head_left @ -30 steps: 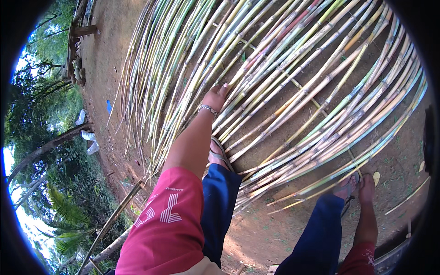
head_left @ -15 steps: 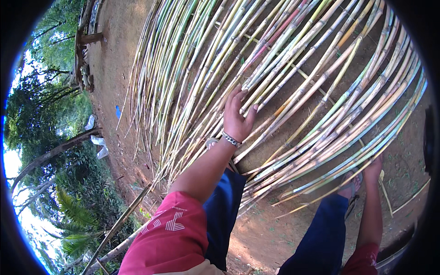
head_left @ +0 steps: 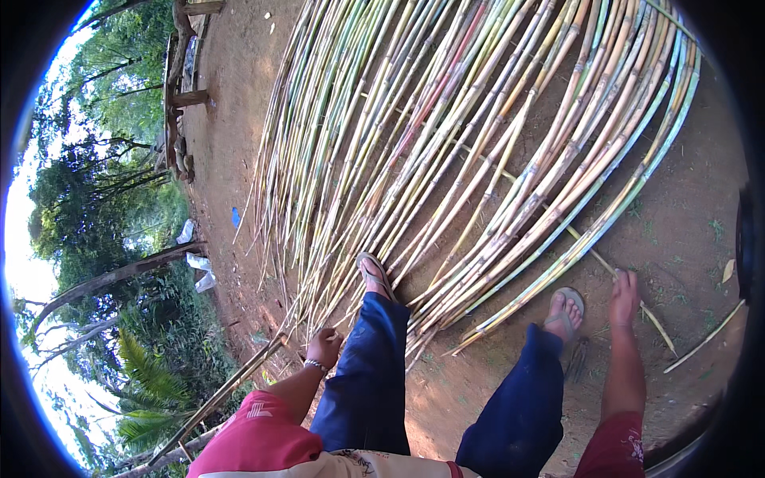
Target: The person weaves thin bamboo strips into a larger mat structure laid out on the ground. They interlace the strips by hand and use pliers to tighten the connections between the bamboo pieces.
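Beside the bamboo poles (head_left: 478,159), left hand (head_left: 324,348) hangs fisted.

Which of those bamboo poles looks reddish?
The reddish pole near the upper middle of the spread; its neighbours are green, yellow or pale tan.

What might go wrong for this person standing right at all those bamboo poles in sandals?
The left foot in an open sandal rests on the ends of the bamboo poles; round poles may roll, so a slip seems possible. The left hand is by thin pole tips, which could scratch or splinter. The right hand hangs near a loose cane on the dirt.
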### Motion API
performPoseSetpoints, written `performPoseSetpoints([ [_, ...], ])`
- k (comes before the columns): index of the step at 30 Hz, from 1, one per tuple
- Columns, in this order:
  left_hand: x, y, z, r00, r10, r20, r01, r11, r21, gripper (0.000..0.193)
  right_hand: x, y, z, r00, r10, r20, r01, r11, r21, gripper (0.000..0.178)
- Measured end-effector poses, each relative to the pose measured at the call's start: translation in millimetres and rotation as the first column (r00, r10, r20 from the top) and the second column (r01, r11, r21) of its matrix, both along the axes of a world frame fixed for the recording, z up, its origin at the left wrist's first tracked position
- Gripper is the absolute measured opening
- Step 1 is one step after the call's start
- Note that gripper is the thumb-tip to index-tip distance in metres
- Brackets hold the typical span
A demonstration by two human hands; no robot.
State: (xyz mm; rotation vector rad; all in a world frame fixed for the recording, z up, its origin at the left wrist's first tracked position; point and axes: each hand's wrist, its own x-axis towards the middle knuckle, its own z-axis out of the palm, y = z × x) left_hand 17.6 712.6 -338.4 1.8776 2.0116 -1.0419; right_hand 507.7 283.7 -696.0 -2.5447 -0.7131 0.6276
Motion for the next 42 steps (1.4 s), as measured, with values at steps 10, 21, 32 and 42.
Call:
performPoseSetpoints([
  [10,96.3,-31.8,20.0,0.952,0.041,0.304,-0.002,0.992,-0.125,0.043,57.2,-2.2,13.4,0.907,0.035,-0.42,-0.239,0.864,-0.443,0.035],
  [21,223.8,-162.0,-95.9,0.649,0.446,0.616,-0.004,0.812,-0.584,0.038,47.7,68.7,-8.9,0.971,0.168,-0.17,-0.154,0.984,0.092,0.03],
  [32,185.8,-144.1,-137.4,0.587,0.472,0.657,-0.003,0.814,-0.581,0.04,26.1,11.9,23.3,0.906,0.139,-0.4,-0.144,0.989,0.017,0.038],
  [42,134.0,-113.7,-198.3,0.036,0.348,0.937,-0.21,0.919,-0.333,0.035,9.6,32.8,25.6,0.92,0.127,-0.372,-0.176,0.979,-0.102,0.038],
])
